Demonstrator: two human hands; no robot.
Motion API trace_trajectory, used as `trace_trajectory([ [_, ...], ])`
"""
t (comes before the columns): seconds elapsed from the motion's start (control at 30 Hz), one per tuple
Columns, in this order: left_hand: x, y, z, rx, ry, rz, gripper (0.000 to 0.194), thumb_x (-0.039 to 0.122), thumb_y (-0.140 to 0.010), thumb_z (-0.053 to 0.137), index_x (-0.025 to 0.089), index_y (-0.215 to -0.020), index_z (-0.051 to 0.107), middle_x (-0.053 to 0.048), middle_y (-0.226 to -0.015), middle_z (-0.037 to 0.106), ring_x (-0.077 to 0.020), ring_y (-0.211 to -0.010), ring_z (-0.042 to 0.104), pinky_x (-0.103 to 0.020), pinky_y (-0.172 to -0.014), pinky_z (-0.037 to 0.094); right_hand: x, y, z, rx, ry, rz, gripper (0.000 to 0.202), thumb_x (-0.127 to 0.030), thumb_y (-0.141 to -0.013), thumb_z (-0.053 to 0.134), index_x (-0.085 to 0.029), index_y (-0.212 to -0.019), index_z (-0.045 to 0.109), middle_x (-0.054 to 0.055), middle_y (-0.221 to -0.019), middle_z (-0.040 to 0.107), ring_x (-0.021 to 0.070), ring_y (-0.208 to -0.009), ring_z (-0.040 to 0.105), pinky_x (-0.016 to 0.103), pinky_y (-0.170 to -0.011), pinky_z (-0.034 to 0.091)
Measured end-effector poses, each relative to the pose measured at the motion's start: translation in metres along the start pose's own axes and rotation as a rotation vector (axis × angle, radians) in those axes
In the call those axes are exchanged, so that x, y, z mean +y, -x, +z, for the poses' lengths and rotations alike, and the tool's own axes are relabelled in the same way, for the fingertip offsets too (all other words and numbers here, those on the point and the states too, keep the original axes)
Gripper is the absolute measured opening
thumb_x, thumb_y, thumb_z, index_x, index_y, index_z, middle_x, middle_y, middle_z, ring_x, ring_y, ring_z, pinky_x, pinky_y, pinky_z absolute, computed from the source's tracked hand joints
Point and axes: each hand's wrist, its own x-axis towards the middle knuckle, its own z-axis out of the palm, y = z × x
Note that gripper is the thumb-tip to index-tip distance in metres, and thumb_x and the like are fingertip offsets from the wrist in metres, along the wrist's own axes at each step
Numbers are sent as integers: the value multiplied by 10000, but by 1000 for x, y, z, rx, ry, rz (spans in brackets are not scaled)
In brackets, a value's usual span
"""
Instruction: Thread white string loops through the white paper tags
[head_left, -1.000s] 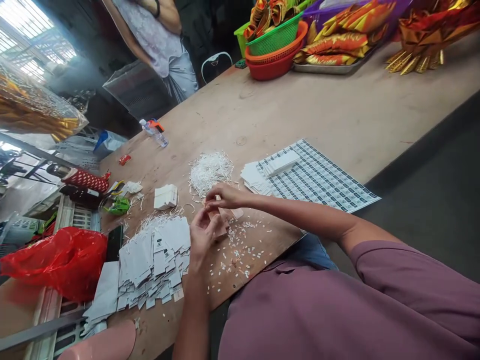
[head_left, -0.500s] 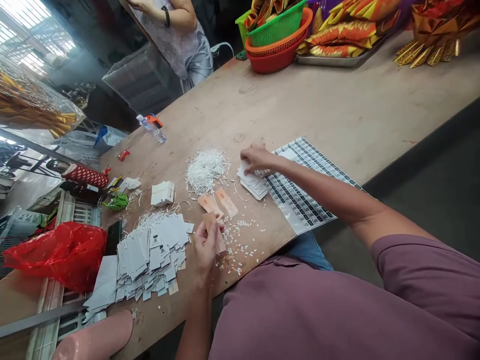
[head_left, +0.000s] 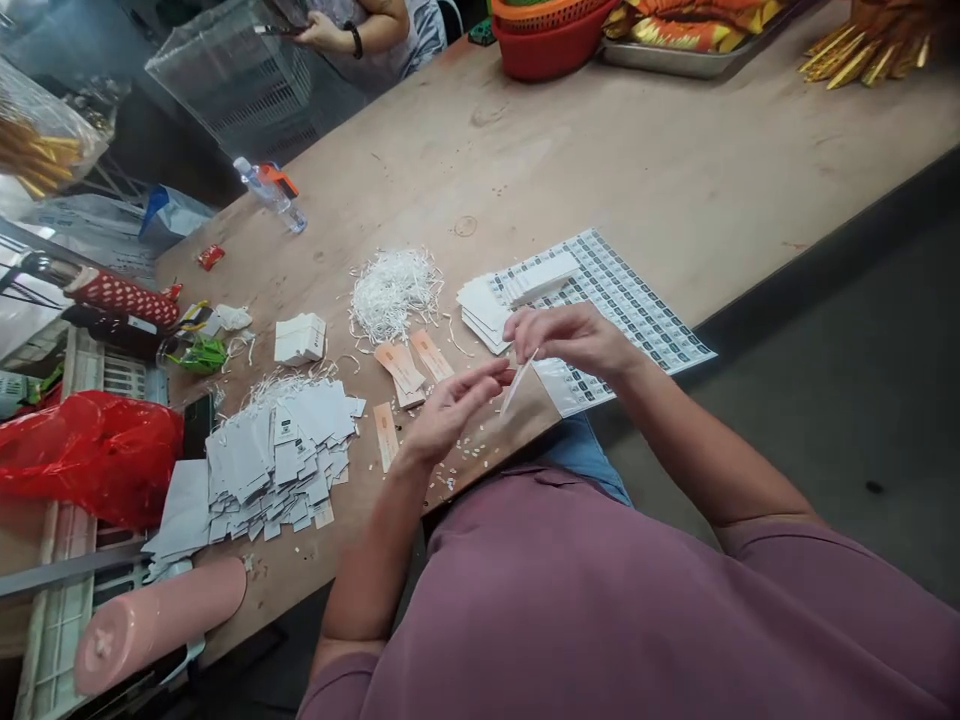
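My right hand [head_left: 574,338] holds a small white tag [head_left: 517,385] by its top, above the table's near edge. My left hand [head_left: 457,405] reaches to the tag's lower end, fingers touching it. Just behind them lies a stack of white tags [head_left: 480,305] on a printed sticker sheet [head_left: 637,310]. A heap of white strings [head_left: 394,290] and a few tan paper strips [head_left: 409,365] lie left of the hands. A large pile of finished white tags [head_left: 277,460] spreads further left.
Another person's hand [head_left: 319,30] is at a clear crate [head_left: 225,75] at the far end. A water bottle [head_left: 270,190], small white box [head_left: 300,340], red bag [head_left: 86,450], pink cylinder [head_left: 154,625] and red basket [head_left: 547,45] stand about the wooden table [head_left: 637,170].
My right hand left the stack of tags with one white tag and came toward me. My left hand let go of the tan strip and moved right to meet the tag.
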Motion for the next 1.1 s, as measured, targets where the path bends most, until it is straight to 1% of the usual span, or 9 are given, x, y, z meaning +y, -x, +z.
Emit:
trace_trajectory([
  [0.1, -7, -10, 20, -50, -59, -19, 417, 268, -728, 848, 185, -1125, 749, -65, -994, 719, -210, -992, 642, -344, -939, 472, -7, 32, -2, 62, 202, 42, 92, -359, -880, 756, -277, -906, 788, 39, -935, 725, 211, -968, 659, 454, -953, 512],
  [0.2, -22, -8, 29, 62, 115, -107, 316, 223, -748, 778, 171, -1055, 724, -17, -842, 637, -133, -802, 595, -264, -768, 467, -7, 78, -5, 175, 734, 57, 432, -488, -846, 762, -291, -1226, 706, 109, -1239, 658, 290, -1159, 583, 536, -1016, 453],
  [0.27, -34, -6, 30, 161, 308, -199, 280, 208, -715, 765, 164, -977, 676, 29, -706, 541, -87, -642, 523, -217, -624, 417, -1, 111, -6, 103, 1117, 94, 628, -535, -815, 772, -263, -1359, 616, 162, -1357, 598, 373, -1278, 487, 640, -1059, 354],
  [0.37, -52, -5, 30, 262, 409, -294, 352, 224, -656, 819, 157, -936, 616, 100, -562, 379, -37, -471, 340, -172, -476, 254, 12, 148, -6, 45, 1386, 66, 303, -297, -950, 642, -256, -1249, 663, 123, -1197, 685, 321, -1178, 545, 656, -1063, 320],
  [0.53, -65, -19, 46, 236, 304, -372, 524, 350, -595, 917, 119, -972, 636, 81, -558, 471, -2, -427, 279, -159, -440, 170, 14, 149, -6, 226, 1292, -110, 147, -173, -942, 620, -255, -999, 728, 32, -883, 726, 213, -923, 597, 520, -1042, 431],
  [0.67, -68, -44, 61, 202, 258, -394, 494, 512, -621, 884, 118, -703, 598, 29, -555, 529, 6, -403, 295, -170, -404, 177, 3, 133, -5, 351, 1185, -170, 152, -168, -911, 652, -273, -959, 751, 28, -842, 728, 214, -879, 607, 500, -1004, 481],
  [0.8, -71, -64, 71, 285, 304, -361, 411, 320, -549, 930, 133, -705, 598, 103, -469, 395, 9, -393, 250, -162, -394, 169, 0, 131, -2, 347, 1148, -67, 105, -257, -911, 674, -305, -903, 766, 18, -834, 734, 228, -860, 616, 537, -994, 476],
  [0.93, -69, -70, 77, 358, 328, -353, 385, 204, -509, 903, 130, -783, 643, 46, -577, 548, -19, -452, 382, -171, -407, 225, 2, 132, 0, 510, 1130, 56, 86, -269, -899, 696, -275, -924, 778, 60, -874, 739, 248, -872, 585, 463, -837, 527],
  [1.1, -68, -68, 78, 384, 345, -344, 398, 184, -483, 910, 115, -789, 664, 27, -635, 603, -24, -480, 414, -191, -430, 245, -1, 128, 6, 549, 1214, 114, 77, -269, -863, 749, -257, -935, 772, 68, -898, 741, 269, -912, 572, 463, -845, 496],
])
